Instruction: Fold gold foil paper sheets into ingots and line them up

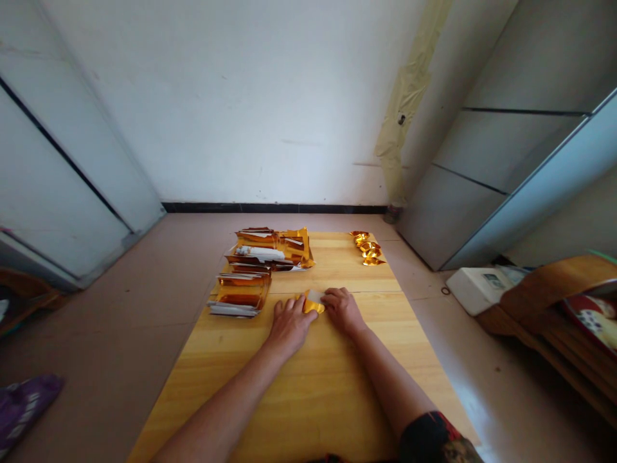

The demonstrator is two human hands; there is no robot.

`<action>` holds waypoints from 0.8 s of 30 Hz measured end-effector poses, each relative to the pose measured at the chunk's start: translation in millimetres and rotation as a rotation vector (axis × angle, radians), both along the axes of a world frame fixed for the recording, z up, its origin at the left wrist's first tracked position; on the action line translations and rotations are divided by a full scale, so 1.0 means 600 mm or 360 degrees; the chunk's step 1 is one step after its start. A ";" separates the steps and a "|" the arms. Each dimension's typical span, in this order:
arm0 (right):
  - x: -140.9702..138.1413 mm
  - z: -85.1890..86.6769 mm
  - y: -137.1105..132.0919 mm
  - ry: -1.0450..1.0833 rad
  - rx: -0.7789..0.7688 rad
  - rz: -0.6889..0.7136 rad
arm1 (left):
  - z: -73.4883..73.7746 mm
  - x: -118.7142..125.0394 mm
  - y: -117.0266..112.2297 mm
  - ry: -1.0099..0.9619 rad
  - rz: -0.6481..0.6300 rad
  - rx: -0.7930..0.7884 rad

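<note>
A small sheet of gold foil paper (pixel 314 307), partly folded with a pale grey side showing, lies between my two hands on the wooden table. My left hand (pixel 290 320) holds its left side, thumb and fingers pressed to the foil. From the right, my right hand (pixel 344 309) grips the other edge with bent fingers. Beyond my left hand are stacks of gold foil paper (pixel 243 289), some edges white. Farther back lies another group of gold sheets (pixel 292 243) with a white roll-like bundle (pixel 260 253). Several folded gold foil pieces (pixel 369 248) sit at the far right.
The wooden table (pixel 308 399) stands on a tiled floor, its far edge near a white wall (pixel 250 116). A grey cabinet (pixel 486 141) is at the right, with a white box (pixel 477 289) and wooden furniture (pixel 544 321) nearby. A purple bag (pixel 29 408) lies at left.
</note>
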State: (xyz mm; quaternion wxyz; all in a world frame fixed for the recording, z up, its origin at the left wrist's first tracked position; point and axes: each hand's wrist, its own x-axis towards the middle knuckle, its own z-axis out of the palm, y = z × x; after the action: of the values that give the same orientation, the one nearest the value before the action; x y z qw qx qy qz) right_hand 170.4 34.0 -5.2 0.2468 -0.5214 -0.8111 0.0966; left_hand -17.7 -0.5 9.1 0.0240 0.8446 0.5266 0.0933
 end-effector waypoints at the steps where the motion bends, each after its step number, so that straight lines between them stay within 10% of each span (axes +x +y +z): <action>1: -0.001 0.004 -0.005 -0.0067 -0.0005 -0.0026 | 0.000 -0.002 0.004 -0.0013 -0.0028 0.0008; 24: -0.031 0.015 -0.048 -0.0319 0.0057 -0.0069 | 0.013 0.021 -0.001 -0.0127 -0.0021 0.0135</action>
State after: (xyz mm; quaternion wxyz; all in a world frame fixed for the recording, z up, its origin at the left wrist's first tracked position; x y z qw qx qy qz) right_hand 151.7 5.1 3.9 0.1758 -0.5414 -0.8218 0.0239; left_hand -5.4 -1.0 16.8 0.0099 0.8439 0.5153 0.1490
